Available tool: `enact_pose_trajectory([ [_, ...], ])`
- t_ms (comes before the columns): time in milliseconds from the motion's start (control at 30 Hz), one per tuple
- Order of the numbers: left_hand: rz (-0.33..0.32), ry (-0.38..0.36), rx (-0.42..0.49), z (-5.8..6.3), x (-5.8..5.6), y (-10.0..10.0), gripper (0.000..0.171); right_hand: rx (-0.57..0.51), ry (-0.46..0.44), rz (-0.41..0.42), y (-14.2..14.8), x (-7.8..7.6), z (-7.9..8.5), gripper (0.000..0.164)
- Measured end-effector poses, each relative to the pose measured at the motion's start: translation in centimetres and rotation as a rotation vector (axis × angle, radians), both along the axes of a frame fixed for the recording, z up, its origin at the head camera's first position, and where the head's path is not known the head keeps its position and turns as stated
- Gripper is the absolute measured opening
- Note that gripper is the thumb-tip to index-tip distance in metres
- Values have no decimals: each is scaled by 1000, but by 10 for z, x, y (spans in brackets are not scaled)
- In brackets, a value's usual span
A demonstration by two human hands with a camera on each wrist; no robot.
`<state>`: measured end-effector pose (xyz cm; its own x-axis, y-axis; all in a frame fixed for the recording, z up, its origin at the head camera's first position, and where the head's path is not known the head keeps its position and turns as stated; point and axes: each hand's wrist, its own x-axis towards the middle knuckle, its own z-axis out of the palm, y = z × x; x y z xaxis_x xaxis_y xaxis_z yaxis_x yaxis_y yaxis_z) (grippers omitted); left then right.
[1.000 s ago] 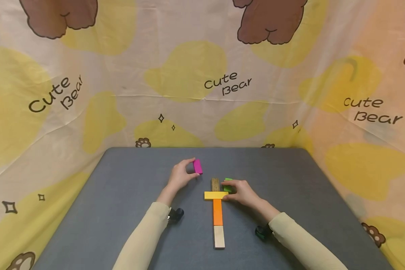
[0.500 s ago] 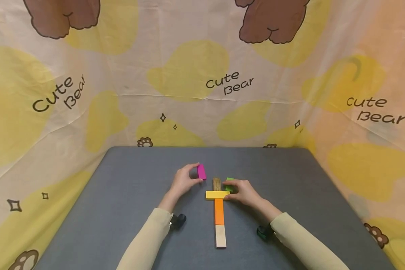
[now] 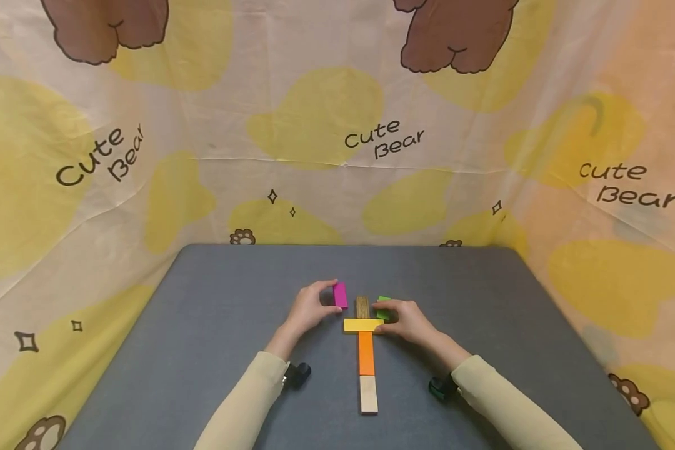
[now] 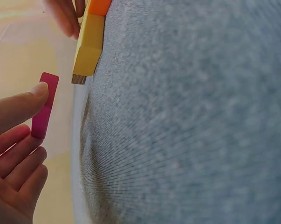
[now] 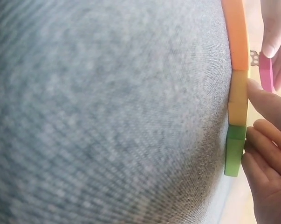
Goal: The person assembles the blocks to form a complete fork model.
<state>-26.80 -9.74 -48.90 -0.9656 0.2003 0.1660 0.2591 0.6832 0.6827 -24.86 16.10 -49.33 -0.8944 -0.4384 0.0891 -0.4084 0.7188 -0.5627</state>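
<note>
My left hand (image 3: 309,306) pinches a magenta block (image 3: 340,295) between thumb and fingertips, just left of the far end of a row of blocks. In the left wrist view the magenta block (image 4: 44,109) stands apart from the others. My right hand (image 3: 407,320) rests at the row's right side, its thumb touching the end of a yellow block (image 3: 357,325) that lies crosswise. Its fingers reach over a green block (image 5: 234,156), which they partly hide in the head view. A brown wood-grain block (image 3: 362,306) is beyond the yellow one.
From the yellow block toward me run an orange block (image 3: 366,353) and a pale wooden block (image 3: 368,395), end to end. They lie on a grey cloth-covered table (image 3: 202,350). A patterned curtain (image 3: 315,125) hangs behind and on both sides.
My left hand has brought the magenta block nearer to me and slightly right, closer to the brown block. The right hand keeps its place by the green and yellow blocks.
</note>
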Motion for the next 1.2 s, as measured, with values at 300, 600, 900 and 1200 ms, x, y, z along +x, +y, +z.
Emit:
enact_pose_trajectory([
  [300, -16, -35, -21, -3, 0, 2, 64, -4, 7, 7, 1, -1, -1, 54],
  [600, -48, -47, -44, -4, -1, 2, 63, -7, 0, 0, 1, -2, -2, 54],
  [900, -76, -60, -64, -6, -1, 2, 62, -10, -4, 2, 1, -2, -2, 54],
  [1200, -98, -74, -88, -6, -2, 4, 62, -14, -3, 2, 1, -2, -2, 54],
])
